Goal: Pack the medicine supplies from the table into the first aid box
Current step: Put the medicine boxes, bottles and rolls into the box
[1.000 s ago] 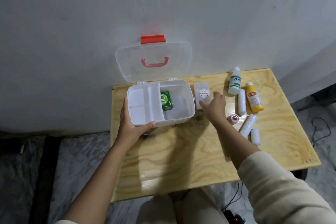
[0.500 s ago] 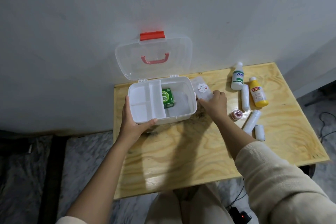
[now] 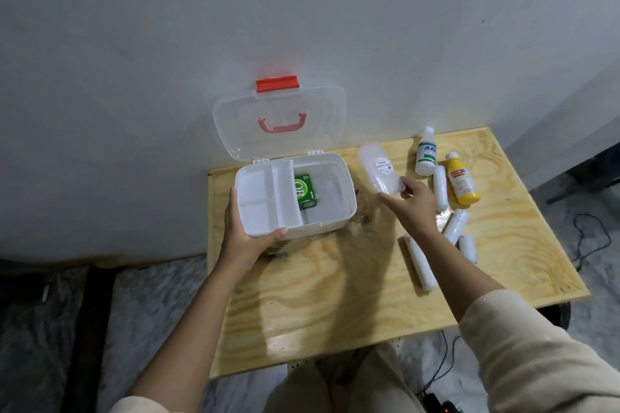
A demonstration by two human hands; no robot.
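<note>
Careful: your right hand (image 3: 411, 201) pinches only the near end of the clear packet (image 3: 379, 171), raised beside the box (image 3: 335, 225) your left hand (image 3: 245, 231) clasps; it could sag, catch the rim, and slip onto the counter (image 3: 335, 295).

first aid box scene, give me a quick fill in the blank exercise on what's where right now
1. The box has its lid ____.
2. The only item inside the box is a ____ carton.
3. The right hand holds a clear ____ beside the box.
4. The left hand grips the box at its ____ corner.

Missing words: open; green; packet; front left
</note>
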